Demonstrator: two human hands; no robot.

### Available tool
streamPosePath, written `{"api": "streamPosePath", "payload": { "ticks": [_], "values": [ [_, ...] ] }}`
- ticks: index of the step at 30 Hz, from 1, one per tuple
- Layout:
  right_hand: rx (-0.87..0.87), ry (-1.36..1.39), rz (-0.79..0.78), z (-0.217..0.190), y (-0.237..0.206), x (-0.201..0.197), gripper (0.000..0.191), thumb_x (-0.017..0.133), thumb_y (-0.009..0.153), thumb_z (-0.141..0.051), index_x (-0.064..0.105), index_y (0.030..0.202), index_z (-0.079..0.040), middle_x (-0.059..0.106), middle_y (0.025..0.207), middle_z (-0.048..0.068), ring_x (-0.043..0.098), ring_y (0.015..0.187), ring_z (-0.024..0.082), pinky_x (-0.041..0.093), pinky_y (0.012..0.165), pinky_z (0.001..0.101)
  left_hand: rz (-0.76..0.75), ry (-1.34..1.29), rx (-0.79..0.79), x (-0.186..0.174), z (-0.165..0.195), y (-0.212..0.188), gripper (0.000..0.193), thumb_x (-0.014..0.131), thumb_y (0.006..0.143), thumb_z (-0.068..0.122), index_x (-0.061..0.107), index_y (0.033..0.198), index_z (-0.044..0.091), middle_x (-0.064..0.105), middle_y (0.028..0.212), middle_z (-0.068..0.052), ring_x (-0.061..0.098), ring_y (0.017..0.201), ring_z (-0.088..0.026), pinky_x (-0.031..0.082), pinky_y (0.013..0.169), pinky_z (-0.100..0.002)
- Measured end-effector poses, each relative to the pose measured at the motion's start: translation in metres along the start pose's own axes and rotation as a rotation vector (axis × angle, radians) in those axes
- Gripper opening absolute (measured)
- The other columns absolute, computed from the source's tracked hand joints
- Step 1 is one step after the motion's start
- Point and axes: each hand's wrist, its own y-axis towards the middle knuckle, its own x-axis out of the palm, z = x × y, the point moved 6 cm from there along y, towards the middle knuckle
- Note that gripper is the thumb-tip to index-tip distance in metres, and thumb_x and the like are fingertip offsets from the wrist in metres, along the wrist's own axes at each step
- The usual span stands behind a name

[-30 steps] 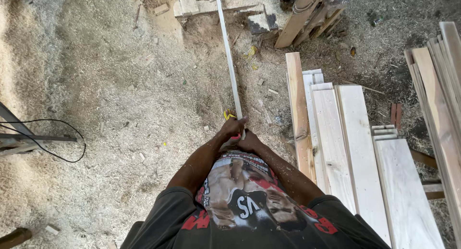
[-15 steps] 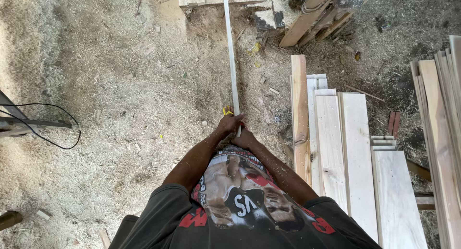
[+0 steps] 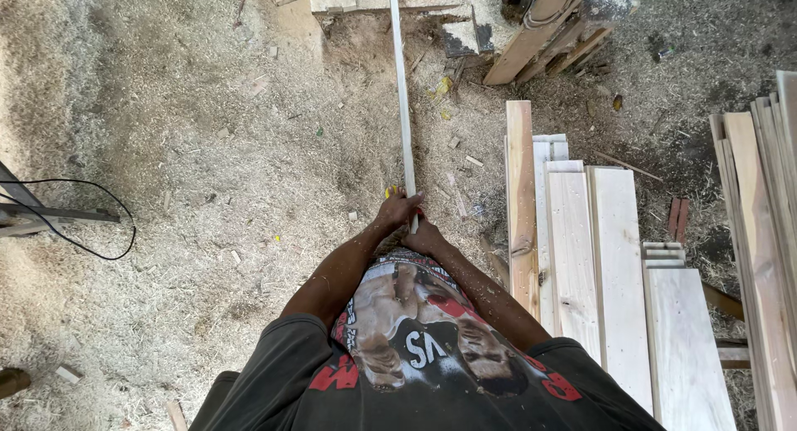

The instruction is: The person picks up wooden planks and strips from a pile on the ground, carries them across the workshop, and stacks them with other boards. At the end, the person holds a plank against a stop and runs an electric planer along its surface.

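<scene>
A long, thin, pale wooden strip (image 3: 403, 99) runs from my hands straight away toward the top of the view. My left hand (image 3: 397, 209) is closed around its near end from the left. Just below and to the right, my right hand (image 3: 425, 234) grips the same end. A small yellow object (image 3: 392, 193) peeks out beside my left hand; I cannot tell what it is. Both forearms reach forward from my dark printed shirt (image 3: 415, 356).
The ground (image 3: 207, 149) is covered in sawdust and chips. Several pale planks (image 3: 598, 265) lie side by side at right, with more boards (image 3: 768, 232) at the far right. Scrap timber (image 3: 548, 28) lies at top. A black cable (image 3: 79, 232) loops at left.
The view has drifted slightly; my hands keep their hold on the strip and sit a little lower in the frame.
</scene>
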Motion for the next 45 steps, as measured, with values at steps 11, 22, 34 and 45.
{"api": "streamPosePath", "payload": {
  "ticks": [11, 22, 34, 45],
  "values": [
    [0.002, -0.048, 0.022, -0.011, 0.009, -0.014, 0.091, 0.076, 0.074, -0.032, 0.035, 0.15, -0.003, 0.064, 0.132, 0.024, 0.065, 0.12, 0.039, 0.054, 0.1, 0.0427, 0.014, -0.069, 0.038, -0.013, 0.016, 0.005, 0.07, 0.057, 0.09, 0.067, 0.075, 0.098, -0.001, 0.076, 0.087, -0.017, 0.074, 0.082, -0.031, 0.056, 0.08, -0.04],
    [0.093, -0.018, -0.065, -0.023, 0.02, -0.022, 0.08, 0.073, 0.08, -0.038, 0.042, 0.146, -0.006, 0.069, 0.127, 0.021, 0.069, 0.115, 0.036, 0.056, 0.1, 0.0418, -0.017, -0.189, 0.012, -0.025, 0.029, 0.007, 0.063, 0.059, 0.091, 0.06, 0.073, 0.105, 0.001, 0.078, 0.09, -0.013, 0.074, 0.079, -0.025, 0.056, 0.078, -0.036],
    [0.07, -0.032, -0.002, -0.028, 0.038, -0.034, 0.084, 0.078, 0.076, -0.03, 0.04, 0.147, -0.005, 0.064, 0.13, 0.023, 0.065, 0.118, 0.04, 0.053, 0.101, 0.0451, 0.019, -0.1, -0.017, -0.039, 0.036, 0.02, 0.07, 0.057, 0.092, 0.065, 0.073, 0.106, -0.002, 0.076, 0.091, -0.017, 0.072, 0.082, -0.028, 0.054, 0.079, -0.038],
    [0.034, -0.041, -0.031, -0.044, 0.055, -0.043, 0.082, 0.077, 0.081, -0.036, 0.041, 0.146, -0.003, 0.06, 0.135, 0.023, 0.063, 0.121, 0.039, 0.052, 0.103, 0.0445, 0.058, -0.125, 0.033, -0.056, 0.046, 0.032, 0.071, 0.057, 0.09, 0.064, 0.071, 0.11, -0.003, 0.076, 0.094, -0.018, 0.073, 0.085, -0.029, 0.056, 0.081, -0.04]
  ]
}}
